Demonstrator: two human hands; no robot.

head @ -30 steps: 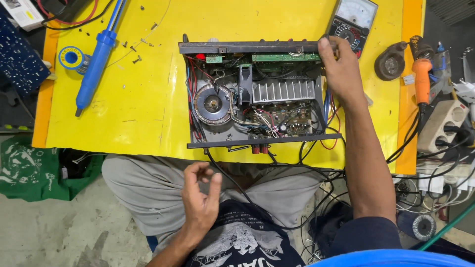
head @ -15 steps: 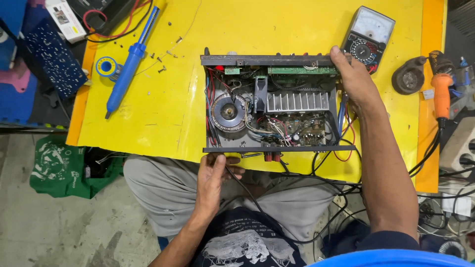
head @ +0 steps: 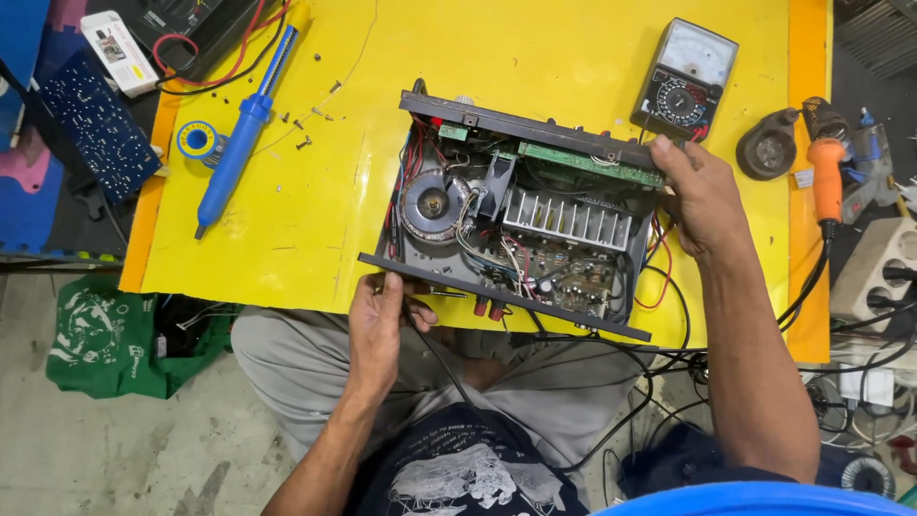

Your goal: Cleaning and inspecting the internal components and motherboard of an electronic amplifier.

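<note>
The opened amplifier point(head: 521, 215) lies skewed on the yellow table point(head: 315, 191). The left hand point(head: 377, 320) pinches its near edge; the right hand point(head: 702, 196) clasps the far corner beside the meter point(head: 686, 81). Turning it well probably means moving both hands together, keeping the trailing black cables point(head: 611, 377) slack.

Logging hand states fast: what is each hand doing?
Left hand: closed on the front edge of the open black metal amplifier chassis.
Right hand: gripping its far right corner.
</note>
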